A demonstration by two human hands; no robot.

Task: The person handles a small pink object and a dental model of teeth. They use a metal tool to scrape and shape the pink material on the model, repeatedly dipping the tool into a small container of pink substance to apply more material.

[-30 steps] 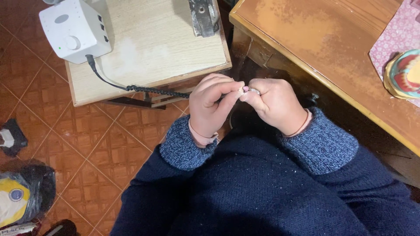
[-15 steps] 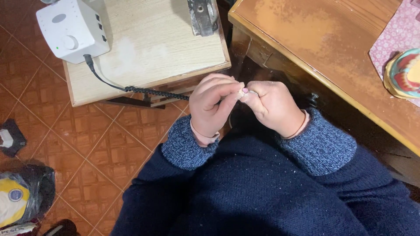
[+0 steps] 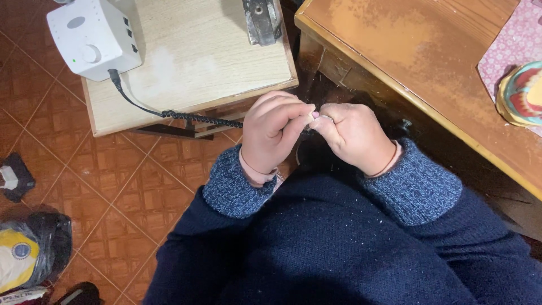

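Both hands are meeting just below the small table (image 3: 192, 62). The left hand (image 3: 274, 133) and right hand (image 3: 353, 138) are pinching a small ring (image 3: 323, 118) together, grips closed.

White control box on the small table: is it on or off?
On, apparently: a small green light glows on the white control box, and its black cord is plugged in.

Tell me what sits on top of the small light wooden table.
On the small light wooden table sit a white control box with a dial and a grey metal piece at its far edge. Both hide the wood beneath them.
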